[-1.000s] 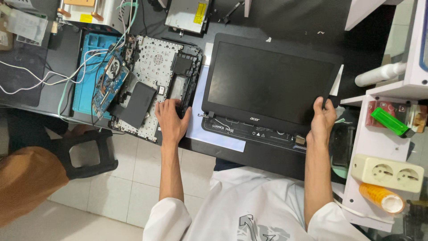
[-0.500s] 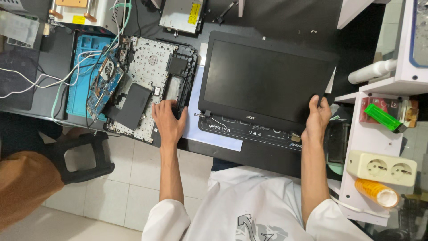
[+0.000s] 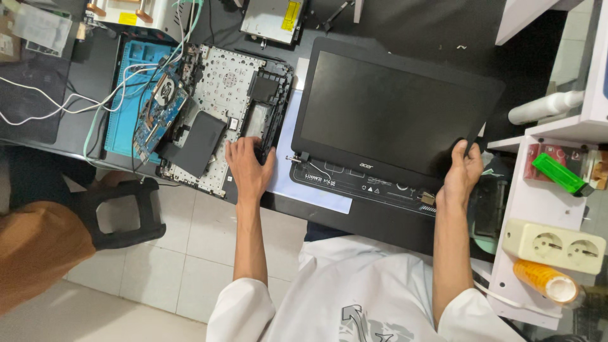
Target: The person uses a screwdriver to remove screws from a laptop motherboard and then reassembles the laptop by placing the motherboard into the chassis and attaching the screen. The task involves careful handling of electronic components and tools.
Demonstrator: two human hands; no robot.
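Observation:
A black laptop screen panel (image 3: 392, 117) lies on the dark desk in front of me, its hinge edge toward me. My right hand (image 3: 461, 172) grips its lower right corner. My left hand (image 3: 249, 166) rests flat on the near edge of an opened laptop base (image 3: 221, 101), whose inner frame faces up. A blue circuit board with a fan (image 3: 158, 111) lies tilted on that base's left side, and a flat black part (image 3: 195, 142) lies just left of my left hand.
A blue work mat (image 3: 123, 120) and white cables (image 3: 57, 104) sit at left. A metal drive (image 3: 272, 19) lies at the back. A white shelf (image 3: 538, 202) at right holds a green lighter, a power strip (image 3: 560, 246) and orange tape. A black chair arm (image 3: 120, 215) is lower left.
The view shifted slightly. My right hand has slid a little along the screen panel's right corner; my left hand stays on the laptop base.

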